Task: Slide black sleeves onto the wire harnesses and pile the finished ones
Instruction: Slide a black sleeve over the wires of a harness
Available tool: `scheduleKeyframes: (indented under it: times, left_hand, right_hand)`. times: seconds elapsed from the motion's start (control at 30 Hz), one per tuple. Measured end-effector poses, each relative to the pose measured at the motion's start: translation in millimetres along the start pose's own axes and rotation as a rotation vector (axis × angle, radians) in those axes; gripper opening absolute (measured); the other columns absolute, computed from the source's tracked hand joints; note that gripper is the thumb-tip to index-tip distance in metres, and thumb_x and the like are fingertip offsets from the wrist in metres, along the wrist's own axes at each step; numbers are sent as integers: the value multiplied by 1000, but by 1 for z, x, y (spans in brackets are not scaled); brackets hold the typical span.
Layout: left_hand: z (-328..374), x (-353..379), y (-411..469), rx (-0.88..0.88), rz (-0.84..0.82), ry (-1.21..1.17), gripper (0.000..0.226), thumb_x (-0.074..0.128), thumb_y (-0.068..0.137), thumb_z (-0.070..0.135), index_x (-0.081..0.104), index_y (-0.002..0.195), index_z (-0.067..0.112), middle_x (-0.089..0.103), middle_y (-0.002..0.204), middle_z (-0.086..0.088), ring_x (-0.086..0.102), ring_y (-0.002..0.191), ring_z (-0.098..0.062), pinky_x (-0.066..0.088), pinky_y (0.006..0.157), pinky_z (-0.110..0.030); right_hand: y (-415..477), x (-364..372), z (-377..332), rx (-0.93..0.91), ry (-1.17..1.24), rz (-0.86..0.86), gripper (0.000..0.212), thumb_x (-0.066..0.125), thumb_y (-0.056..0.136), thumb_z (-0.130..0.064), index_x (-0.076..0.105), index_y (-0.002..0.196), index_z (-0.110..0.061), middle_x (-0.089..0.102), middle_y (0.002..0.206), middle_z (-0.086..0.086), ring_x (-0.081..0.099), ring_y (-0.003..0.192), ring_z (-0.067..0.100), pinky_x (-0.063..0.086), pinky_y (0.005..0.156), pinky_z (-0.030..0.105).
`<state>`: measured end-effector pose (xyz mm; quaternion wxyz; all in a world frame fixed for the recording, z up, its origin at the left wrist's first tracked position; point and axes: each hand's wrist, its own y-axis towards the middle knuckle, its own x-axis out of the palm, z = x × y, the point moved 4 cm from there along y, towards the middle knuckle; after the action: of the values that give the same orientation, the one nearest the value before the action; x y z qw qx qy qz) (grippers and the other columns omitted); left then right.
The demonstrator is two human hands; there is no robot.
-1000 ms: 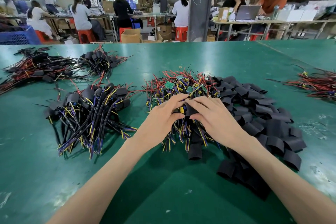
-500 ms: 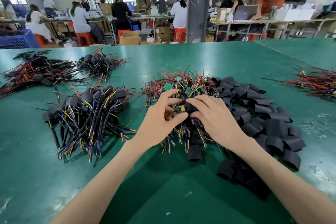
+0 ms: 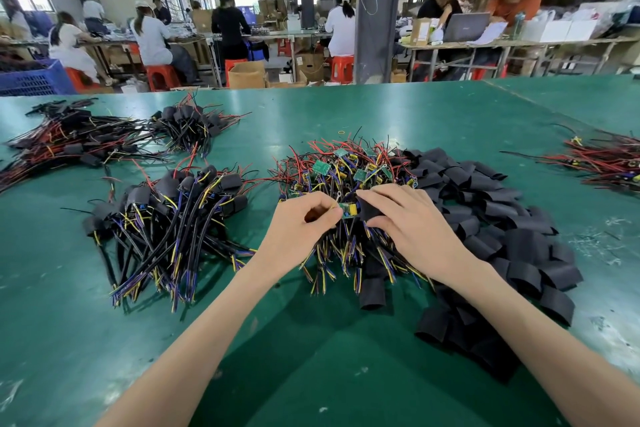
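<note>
A heap of unsleeved wire harnesses (image 3: 341,177) with small green boards lies at the table's middle. My left hand (image 3: 301,232) pinches one harness (image 3: 349,209) by its green board end. My right hand (image 3: 412,222) grips a black sleeve (image 3: 367,212) right beside that board, its mouth touching the board. Loose black sleeves (image 3: 491,236) are heaped to the right. A pile of sleeved harnesses (image 3: 166,218) lies to the left.
More sleeved harnesses (image 3: 187,125) and a long red-black bundle (image 3: 65,142) lie at the far left of the green table (image 3: 311,374). Another wire bundle (image 3: 606,159) sits at the right edge. People work at benches beyond the table.
My left hand has curled from a flat reach into a pinch, and a green board end now shows between both hands. My right hand now holds a sleeve against it.
</note>
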<state>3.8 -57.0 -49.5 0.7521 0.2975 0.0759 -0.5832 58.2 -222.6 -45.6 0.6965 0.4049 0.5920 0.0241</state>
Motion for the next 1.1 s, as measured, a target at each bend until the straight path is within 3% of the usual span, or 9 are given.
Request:
scheduleKeyframes:
  times: [0.2, 0.33, 0.43, 0.7, 0.83, 0.97, 1.1]
  left_hand:
    - [2, 2, 0, 52, 13, 42, 12, 64, 89, 10, 64, 77, 14, 58, 66, 3, 41, 57, -1, 35, 60, -15]
    - [0, 2, 1, 28, 12, 75, 14, 64, 89, 16, 64, 75, 14, 60, 63, -1, 39, 54, -5, 34, 58, -18]
    - [0, 1, 0, 17, 17, 71, 16, 64, 89, 16, 63, 73, 14, 57, 59, 6, 39, 52, -3, 33, 56, -14]
    - [-1, 3, -2, -38, 40, 4, 18, 64, 88, 16, 65, 71, 13, 56, 56, 10, 41, 48, 1, 33, 52, -12]
    - [1, 5, -2, 6, 28, 38, 15, 64, 88, 15, 65, 74, 10, 57, 59, 7, 41, 52, -1, 34, 55, -15]
    - [3, 7, -3, 80, 39, 88, 14, 66, 87, 14, 62, 74, 10, 57, 62, -8, 36, 53, -4, 31, 55, -16]
    - [5, 10, -4, 186, 51, 191, 15, 65, 87, 12, 58, 75, 17, 53, 62, 6, 41, 57, -5, 33, 57, -15]
  right_hand:
    - [1, 4, 2, 21, 182, -87, 39, 58, 93, -18, 54, 131, -12, 58, 124, 3, 54, 108, 29, 39, 93, 45]
    - [1, 0, -2, 9, 169, -52, 39, 63, 89, -18, 58, 127, -9, 60, 120, 7, 56, 105, 33, 42, 91, 49]
    - [0, 0, -4, -24, 119, -17, 40, 65, 86, -18, 60, 124, -7, 63, 115, 8, 59, 97, 35, 46, 85, 51]
    - [-1, 1, -5, -64, 55, 30, 41, 63, 86, -29, 62, 122, -9, 64, 112, 4, 60, 88, 31, 49, 80, 46]
    - [-1, 0, -5, -67, 82, 8, 42, 61, 87, -30, 62, 123, -9, 64, 115, 4, 61, 89, 32, 49, 80, 47]
    - [0, -1, -5, -74, 94, -9, 42, 62, 88, -28, 60, 125, -8, 64, 118, 4, 60, 90, 31, 48, 81, 47]
    - [-1, 1, -3, -61, 119, -34, 42, 61, 90, -26, 58, 127, -8, 62, 122, 4, 60, 97, 32, 46, 86, 47]
